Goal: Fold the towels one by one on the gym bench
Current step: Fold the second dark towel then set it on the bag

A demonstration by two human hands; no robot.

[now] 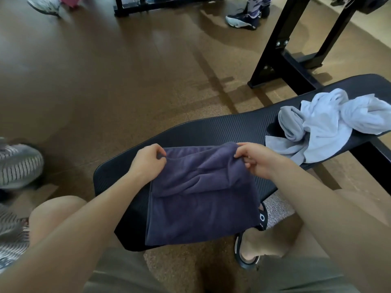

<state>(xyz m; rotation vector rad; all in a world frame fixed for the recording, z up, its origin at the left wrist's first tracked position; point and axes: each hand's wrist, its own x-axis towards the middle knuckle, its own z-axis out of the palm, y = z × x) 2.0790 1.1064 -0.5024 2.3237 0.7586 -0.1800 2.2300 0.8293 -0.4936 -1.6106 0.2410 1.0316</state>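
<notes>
now both hands, left (148, 160) and right (255, 158), pinch the purple towel's (201, 199) far edge on the bench (222, 127).

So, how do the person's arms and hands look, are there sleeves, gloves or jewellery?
Both forearms are bare up to the frame edge, so no sleeves show. The left hand and right hand have no gloves, and I see no rings, watch or bracelet on them. The nails look short and unpainted.

Bare forearms, olive-grey shorts (127, 271), a black slide sandal (262, 218) with white lettering.
</notes>
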